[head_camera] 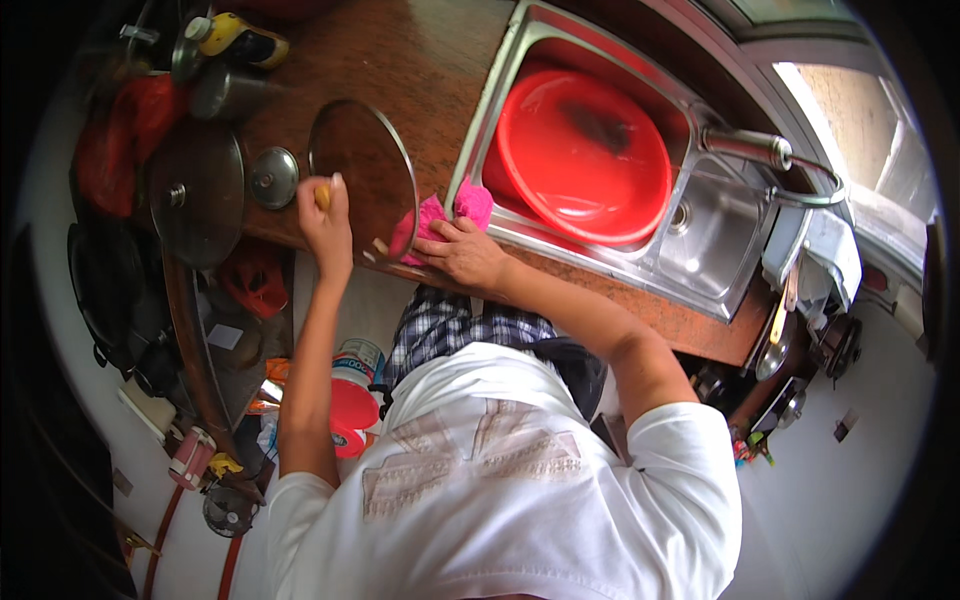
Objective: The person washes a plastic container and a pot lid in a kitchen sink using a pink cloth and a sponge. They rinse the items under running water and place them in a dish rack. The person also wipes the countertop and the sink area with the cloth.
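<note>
A glass pot lid [367,154] with a metal rim stands tilted over the counter. My left hand [327,232] grips it by its yellowish knob [322,197], thumb upward. At the lid's lower right rim, my right hand [466,255] presses a bright pink cloth [472,202]. Part of the cloth shows through the glass, and some is hidden under the fingers. Left of my left hand, a small metal-rimmed lid [274,178] lies on the counter. Beside that is a larger glass lid [199,199] with a metal knob.
A red plastic basin [585,157] sits tilted in the steel double sink [469,142], near the faucet [746,146]. On the brown counter [435,45] at the back left are a yellow-and-black bottle [238,39] and a metal cup [225,91]. Utensils [776,349] hang at the right.
</note>
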Available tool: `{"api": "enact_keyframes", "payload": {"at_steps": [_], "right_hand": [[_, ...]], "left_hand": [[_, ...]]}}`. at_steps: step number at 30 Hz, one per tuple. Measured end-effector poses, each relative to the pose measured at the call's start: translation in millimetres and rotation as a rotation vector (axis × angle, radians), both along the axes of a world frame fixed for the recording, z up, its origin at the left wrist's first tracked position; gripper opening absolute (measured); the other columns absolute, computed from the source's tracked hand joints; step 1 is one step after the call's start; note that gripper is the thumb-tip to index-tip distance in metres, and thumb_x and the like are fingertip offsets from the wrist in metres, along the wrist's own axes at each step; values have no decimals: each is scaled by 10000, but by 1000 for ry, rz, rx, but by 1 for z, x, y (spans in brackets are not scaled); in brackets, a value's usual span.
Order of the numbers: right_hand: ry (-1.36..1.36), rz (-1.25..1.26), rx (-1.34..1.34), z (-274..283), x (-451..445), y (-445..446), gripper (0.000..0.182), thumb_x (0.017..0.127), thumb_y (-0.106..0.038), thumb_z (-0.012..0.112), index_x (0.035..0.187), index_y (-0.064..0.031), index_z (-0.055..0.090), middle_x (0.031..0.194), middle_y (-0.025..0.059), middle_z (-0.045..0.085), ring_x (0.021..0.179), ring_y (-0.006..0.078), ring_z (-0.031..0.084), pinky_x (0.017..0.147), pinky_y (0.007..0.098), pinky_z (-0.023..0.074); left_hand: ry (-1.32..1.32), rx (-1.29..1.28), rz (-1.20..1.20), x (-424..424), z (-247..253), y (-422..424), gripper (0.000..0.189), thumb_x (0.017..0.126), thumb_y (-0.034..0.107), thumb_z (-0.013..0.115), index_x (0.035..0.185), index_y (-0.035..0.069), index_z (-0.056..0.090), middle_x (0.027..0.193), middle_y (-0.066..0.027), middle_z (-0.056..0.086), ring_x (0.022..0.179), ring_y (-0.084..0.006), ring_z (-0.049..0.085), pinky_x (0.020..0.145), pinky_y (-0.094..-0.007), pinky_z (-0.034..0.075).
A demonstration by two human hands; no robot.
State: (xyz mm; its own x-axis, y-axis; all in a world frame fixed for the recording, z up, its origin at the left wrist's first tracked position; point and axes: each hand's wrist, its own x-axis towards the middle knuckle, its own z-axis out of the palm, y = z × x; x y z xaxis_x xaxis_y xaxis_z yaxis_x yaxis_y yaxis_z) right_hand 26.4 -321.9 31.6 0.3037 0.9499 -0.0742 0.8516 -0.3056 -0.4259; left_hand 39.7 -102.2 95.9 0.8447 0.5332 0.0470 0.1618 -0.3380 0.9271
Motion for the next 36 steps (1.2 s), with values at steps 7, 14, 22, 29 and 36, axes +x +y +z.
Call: {"api": "enact_keyframes", "payload": {"at_steps": [7, 14, 22, 29, 36], "right_hand": [[-56, 60, -43, 17, -27, -148, 328, 839, -306, 489, 1153, -250, 565, 1254, -97, 480, 1055, 174, 435, 874, 330, 322], [-233, -120, -225, 34, -23, -301, 377, 747, -227, 523, 1117, -268, 582, 1231, -90, 494, 983, 199, 464, 815, 360, 370], [-253, -843, -158, -10, 106, -248, 399, 817, -261, 550, 1215, -233, 530, 1263, -16, 481, 1039, 248, 480, 813, 420, 403], [423, -959, -722, -122, 114, -198, 665, 833, -516, 510, 1420, -317, 269, 1528, 60, 85, 1398, 342, 59, 1007, 710, 95], [232, -1201, -656, -130, 124, -193, 445, 874, -305, 502, 1316, -286, 450, 1442, 68, 312, 1261, 285, 388, 937, 586, 365]], "left_hand": [[47, 312, -182, 58, -35, -6, 253, 874, 272, 620, 850, 40, 523, 612, -80, 500, 543, -179, 466, 527, -314, 417], [193, 505, -240, 85, -39, -18, 296, 859, 335, 617, 863, 51, 534, 732, -149, 609, 652, -317, 597, 583, -389, 461], [143, 608, -232, 101, -57, -21, 315, 855, 341, 620, 871, 42, 524, 766, -129, 571, 666, -310, 557, 596, -400, 428], [128, 717, -87, 82, -60, -41, 612, 825, 270, 662, 1279, -9, 361, 1183, -221, 419, 1074, -376, 446, 945, -411, 365], [129, 260, -375, 39, -26, -155, 461, 830, 99, 607, 1260, 78, 443, 1195, -123, 333, 917, -186, 445, 772, -306, 448]]}}
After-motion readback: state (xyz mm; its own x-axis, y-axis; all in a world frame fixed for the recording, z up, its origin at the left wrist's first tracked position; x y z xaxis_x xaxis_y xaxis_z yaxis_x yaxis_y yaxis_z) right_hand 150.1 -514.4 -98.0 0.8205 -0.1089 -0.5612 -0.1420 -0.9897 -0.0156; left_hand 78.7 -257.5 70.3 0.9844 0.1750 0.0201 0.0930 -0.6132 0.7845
